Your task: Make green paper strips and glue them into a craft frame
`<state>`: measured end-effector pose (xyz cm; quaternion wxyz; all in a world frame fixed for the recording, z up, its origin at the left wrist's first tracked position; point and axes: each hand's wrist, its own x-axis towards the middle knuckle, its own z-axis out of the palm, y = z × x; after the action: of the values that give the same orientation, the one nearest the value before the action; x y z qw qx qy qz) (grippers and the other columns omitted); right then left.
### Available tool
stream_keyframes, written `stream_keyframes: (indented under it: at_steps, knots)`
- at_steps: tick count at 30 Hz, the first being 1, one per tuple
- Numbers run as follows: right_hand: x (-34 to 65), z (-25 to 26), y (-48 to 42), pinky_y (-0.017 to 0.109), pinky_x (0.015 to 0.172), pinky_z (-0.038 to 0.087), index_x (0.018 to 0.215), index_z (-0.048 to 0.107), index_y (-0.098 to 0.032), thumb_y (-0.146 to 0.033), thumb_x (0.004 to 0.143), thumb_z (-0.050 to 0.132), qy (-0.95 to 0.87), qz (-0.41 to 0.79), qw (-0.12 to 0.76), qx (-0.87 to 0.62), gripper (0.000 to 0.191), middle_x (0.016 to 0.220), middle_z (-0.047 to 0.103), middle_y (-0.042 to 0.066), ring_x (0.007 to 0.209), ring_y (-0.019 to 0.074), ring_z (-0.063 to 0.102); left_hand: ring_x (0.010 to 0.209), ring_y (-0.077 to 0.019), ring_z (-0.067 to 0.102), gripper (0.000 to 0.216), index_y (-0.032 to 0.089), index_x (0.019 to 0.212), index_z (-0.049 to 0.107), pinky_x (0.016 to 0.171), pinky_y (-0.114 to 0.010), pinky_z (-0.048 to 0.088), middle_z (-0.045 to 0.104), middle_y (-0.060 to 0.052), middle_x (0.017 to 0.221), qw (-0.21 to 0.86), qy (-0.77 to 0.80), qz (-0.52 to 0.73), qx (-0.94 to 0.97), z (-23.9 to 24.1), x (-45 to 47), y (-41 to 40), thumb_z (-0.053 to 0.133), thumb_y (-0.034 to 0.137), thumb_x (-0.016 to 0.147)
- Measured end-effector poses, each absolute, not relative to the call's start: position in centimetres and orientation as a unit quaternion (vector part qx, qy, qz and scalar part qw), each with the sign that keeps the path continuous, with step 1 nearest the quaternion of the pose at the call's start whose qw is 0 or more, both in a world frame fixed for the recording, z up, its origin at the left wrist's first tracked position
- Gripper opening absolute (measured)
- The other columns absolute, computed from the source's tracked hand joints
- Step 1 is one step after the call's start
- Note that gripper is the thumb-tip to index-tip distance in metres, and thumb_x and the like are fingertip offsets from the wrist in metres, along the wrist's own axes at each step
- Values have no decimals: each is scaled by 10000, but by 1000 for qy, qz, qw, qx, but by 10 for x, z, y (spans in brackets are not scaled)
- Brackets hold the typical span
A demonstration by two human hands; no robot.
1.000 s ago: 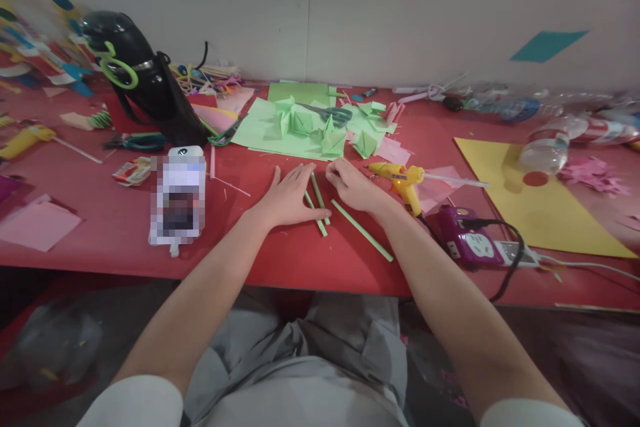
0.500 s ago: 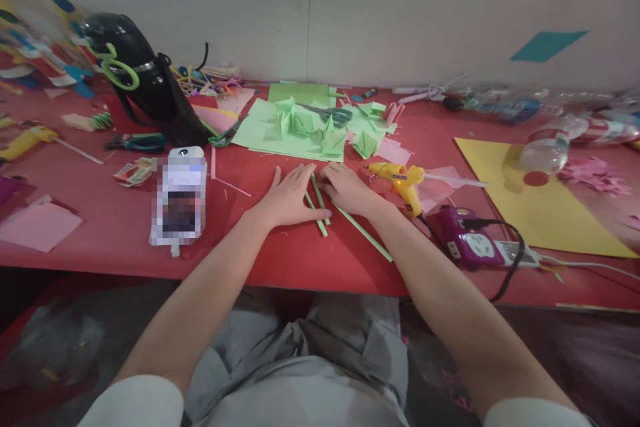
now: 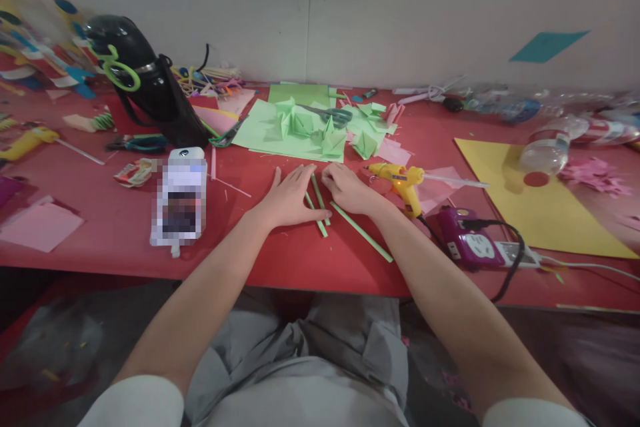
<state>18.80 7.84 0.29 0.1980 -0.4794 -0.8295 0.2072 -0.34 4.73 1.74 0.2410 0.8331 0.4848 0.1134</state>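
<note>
My left hand lies on the red tabletop with its fingers stretched and its thumb held out to the right. Two narrow green paper sticks pass beside and under that thumb, side by side. My right hand is closed, its fingers curled down just right of these sticks; whatever is inside the curl is hidden. A third, longer green stick slants on the table below my right hand, apart from it. Behind both hands, several folded green paper pieces and scissors rest on green sheets.
On the right are a yellow glue gun, a purple power socket with cables, and yellow paper under a clear bottle. A phone, pliers and a tilted black flask occupy the left.
My right hand has shifted slightly right and its fingers have curled in, uncovering the upper end of the longer stick. My left hand stays where it was.
</note>
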Motion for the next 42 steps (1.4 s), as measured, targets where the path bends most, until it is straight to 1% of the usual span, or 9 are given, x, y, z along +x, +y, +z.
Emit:
stream_keyframes:
  at_steps: [5,12,21,28,32,34,36,39,42]
  knots:
    - [194,4,77,400,872,439,884,515,-200,-235,931,456,-833,225,235,-447,83,975,584,96,925,232,537,1531,-346,149,1056,206,1571,163,1207,-635,-6,214,-148,1648,242,488,104,832,17,-4,48,614,711,761]
    - [186,8,74,407,877,423,921,539,-182,-181,919,468,-856,150,139,-474,71,1011,574,122,979,267,514,1529,-350,156,1044,215,1570,168,1208,-633,-3,219,-147,1647,241,487,110,832,17,-3,47,613,703,762]
    - [180,12,70,404,827,404,896,507,-183,-114,890,404,-870,117,88,-471,124,993,568,141,933,280,501,1528,-346,162,1036,215,1567,173,1205,-635,-2,229,-161,1642,242,489,112,830,18,-3,47,623,691,764]
    - [183,9,74,400,812,415,829,441,-213,-159,916,399,-852,180,151,-467,110,945,566,116,878,252,507,1525,-357,168,1031,217,1565,180,1203,-639,2,234,-165,1640,243,485,118,832,17,-3,47,622,697,766]
    - [185,11,73,366,800,418,811,417,-221,-167,918,403,-831,215,221,-463,120,924,570,94,861,224,510,1523,-360,175,1053,215,1568,183,1208,-631,-1,239,-159,1639,240,486,120,832,16,-4,47,634,703,751]
    - [187,15,71,343,768,414,812,433,-218,-223,949,404,-806,228,276,-472,140,885,577,78,817,206,521,1523,-362,175,1060,216,1571,183,1211,-628,-4,242,-153,1640,242,488,118,830,16,-4,47,634,707,747]
    - [190,19,69,327,728,403,775,455,-215,-306,987,387,-780,233,317,-486,241,795,578,51,741,186,524,1524,-363,169,1063,216,1574,180,1209,-629,-15,243,-152,1640,245,489,116,829,16,-3,47,631,708,747]
    - [194,24,65,311,667,381,687,488,-207,-388,998,408,-770,235,328,-495,369,679,571,23,649,162,509,1528,-359,155,1069,217,1577,177,1209,-625,-26,233,-155,1643,246,493,112,827,17,-3,47,635,707,744]
    - [197,25,63,301,644,382,709,575,-194,-370,956,512,-787,231,322,-472,310,711,611,25,652,157,512,1530,-362,139,1059,224,1577,179,1207,-632,-21,223,-142,1648,246,496,109,826,17,-2,46,636,695,746]
